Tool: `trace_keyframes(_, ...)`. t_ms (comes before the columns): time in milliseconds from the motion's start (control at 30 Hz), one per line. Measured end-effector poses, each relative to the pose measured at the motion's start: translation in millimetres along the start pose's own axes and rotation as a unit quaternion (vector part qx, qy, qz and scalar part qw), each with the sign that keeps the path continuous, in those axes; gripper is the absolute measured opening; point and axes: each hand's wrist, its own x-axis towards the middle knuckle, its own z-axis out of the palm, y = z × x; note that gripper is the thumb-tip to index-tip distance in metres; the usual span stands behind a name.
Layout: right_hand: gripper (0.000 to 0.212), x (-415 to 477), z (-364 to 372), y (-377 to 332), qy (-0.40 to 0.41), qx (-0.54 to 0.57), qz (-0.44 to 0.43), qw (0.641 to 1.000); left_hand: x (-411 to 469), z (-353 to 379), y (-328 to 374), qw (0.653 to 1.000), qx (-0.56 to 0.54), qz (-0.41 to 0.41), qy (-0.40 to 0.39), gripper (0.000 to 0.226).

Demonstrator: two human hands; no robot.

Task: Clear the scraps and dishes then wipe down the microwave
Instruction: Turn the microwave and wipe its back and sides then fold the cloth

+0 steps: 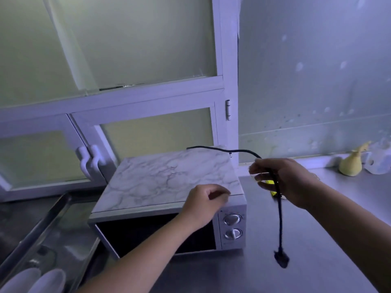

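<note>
White microwave [167,182] with a marble-look top sits on the steel counter [317,246]. The left-hand grip [203,206] is curled over its front right top corner, just above the two knobs [232,219]; can't tell if it's actually holding anything. The right-hand grip [283,180] holds the black power cord [280,218], which runs from behind the microwave, and the plug [281,260] dangles over the counter.

A microwave [169,180] with a smooth, marble-patterned top, a dark glossy glass door [148,233] and shiny chrome-look knobs [232,219] stands on a dull-sheened, brushed steel counter [317,240]. The cord [280,218] is matt black and rubbery. The cabinet panes [156,132] are frosted glass in smooth white frames.
</note>
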Motion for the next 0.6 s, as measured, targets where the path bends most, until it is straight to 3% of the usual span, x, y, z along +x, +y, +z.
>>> trace_keyframes(133,0.02,18.2,-41.9,-2.2,0.026,0.007,-0.023,0.999,66.9,-40.2,-32.5,0.986,0.068,-0.091,0.124,0.021)
trace_keyframes(233,0.021,32.9,-56.0,2.0,0.033,-0.002,-0.045,0.998,114.6,-74.4,-54.0,0.946,0.27,-0.132,0.119,0.02)
trace_keyframes(300,0.024,43.0,-60.8,3.8,0.027,-0.002,-0.053,0.998,139.5,-86.2,-64.1,0.919,0.337,-0.168,0.113,0.026)
trace_keyframes(433,0.023,60.1,-70.8,-0.3,0.025,-0.018,-0.069,0.997,186.2,-81.9,-66.9,0.913,0.349,-0.177,0.119,0.039)
trace_keyframes(600,0.016,81.3,-91.7,8.9,0.026,-0.147,-0.089,0.985,246.2,-75.7,-78.5,0.905,0.368,-0.179,0.113,0.046)
